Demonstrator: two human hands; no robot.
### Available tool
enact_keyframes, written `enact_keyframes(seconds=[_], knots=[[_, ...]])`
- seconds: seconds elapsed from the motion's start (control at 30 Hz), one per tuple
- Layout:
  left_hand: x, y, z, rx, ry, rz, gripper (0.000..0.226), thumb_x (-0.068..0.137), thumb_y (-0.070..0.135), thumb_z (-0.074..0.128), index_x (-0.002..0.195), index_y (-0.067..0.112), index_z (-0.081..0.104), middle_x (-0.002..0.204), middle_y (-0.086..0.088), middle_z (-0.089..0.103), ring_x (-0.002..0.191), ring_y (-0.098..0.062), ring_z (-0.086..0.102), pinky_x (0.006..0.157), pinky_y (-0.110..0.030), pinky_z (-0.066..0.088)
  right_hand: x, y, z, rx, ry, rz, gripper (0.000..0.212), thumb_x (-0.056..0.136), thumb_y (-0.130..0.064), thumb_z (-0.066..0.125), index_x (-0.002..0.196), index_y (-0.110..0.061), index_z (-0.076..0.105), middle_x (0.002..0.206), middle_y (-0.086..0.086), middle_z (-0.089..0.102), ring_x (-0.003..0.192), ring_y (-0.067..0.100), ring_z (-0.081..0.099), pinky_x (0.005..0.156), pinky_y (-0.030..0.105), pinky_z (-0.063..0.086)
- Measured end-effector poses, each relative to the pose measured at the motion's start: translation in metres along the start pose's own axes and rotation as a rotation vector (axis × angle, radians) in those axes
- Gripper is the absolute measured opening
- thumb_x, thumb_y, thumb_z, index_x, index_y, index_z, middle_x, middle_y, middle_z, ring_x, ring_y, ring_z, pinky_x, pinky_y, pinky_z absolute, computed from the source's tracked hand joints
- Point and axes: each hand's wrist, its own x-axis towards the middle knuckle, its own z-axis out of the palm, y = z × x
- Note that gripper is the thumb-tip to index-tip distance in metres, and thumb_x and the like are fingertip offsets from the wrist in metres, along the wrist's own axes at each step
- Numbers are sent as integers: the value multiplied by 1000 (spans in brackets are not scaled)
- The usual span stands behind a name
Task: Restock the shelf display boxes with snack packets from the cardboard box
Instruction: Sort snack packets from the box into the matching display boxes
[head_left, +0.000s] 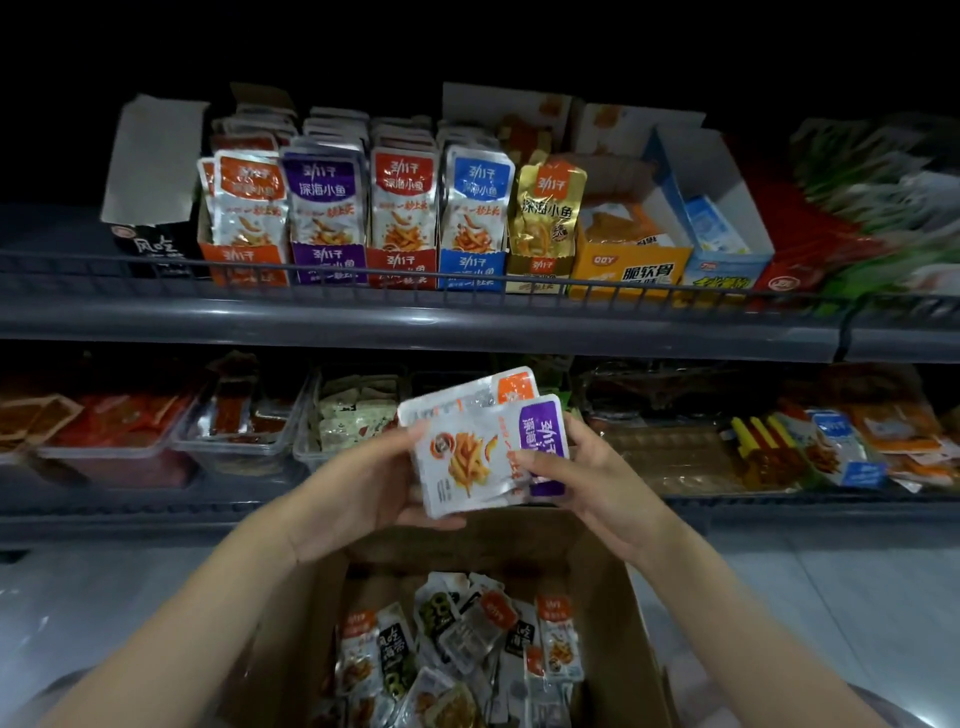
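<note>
The left hand (384, 483) and the right hand (589, 465) are both gripping a small stack of fish-snack packets (480, 457), thumbs over the front and fingers curled behind. The stack is hanging sideways in front of the lower shelf, directly above the open cardboard box (626, 597). The front packet is showing a purple label, and the one behind it an orange label.

Restocking is looking well underway but not finished. On the upper shelf the orange display box (244, 260), purple display box (327, 262), red display box (402, 266) and blue display box (471, 269) are standing packed with upright packets. The gold display box (540, 273) is showing only a few at its front. The yellow display box (628, 270) is looking partly filled, and the light-blue display box (724, 270) is sitting nearly empty (one packet is visible inside).

The cardboard box is holding a loose heap of mixed packets (457, 649), so plenty is waiting to go up. Clear plastic tubs (244, 441) of other snacks are lining the lower shelf.
</note>
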Motion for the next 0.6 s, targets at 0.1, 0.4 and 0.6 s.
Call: enact_keyframes(seconds=[0.1,0.4,0.6], knots=[[-4,4,-14,37,-139,-179,72,75,69,45,127,20,57,124,-23,61,109,-40,62,83,-44,56,-2,-5,-7,-156,-77,-8,65,68,-17,78,126,-24,50,110,7,71,102,22,68,87,38,56],[5,-31,12,231,28,-178,32,72,19,69,102,13,64,95,-4,75,86,-17,71,80,-29,57,5,17,17,37,148,-30,77,55,-23,84,123,-18,49,106,6,71,99,22,68,87,37,55],[8,-39,23,470,137,68,28,84,10,69,105,27,63,98,8,74,92,-9,70,79,-23,55,3,32,32,-89,292,-86,49,71,-15,82,113,-21,58,103,-3,71,95,8,67,73,16,51]])
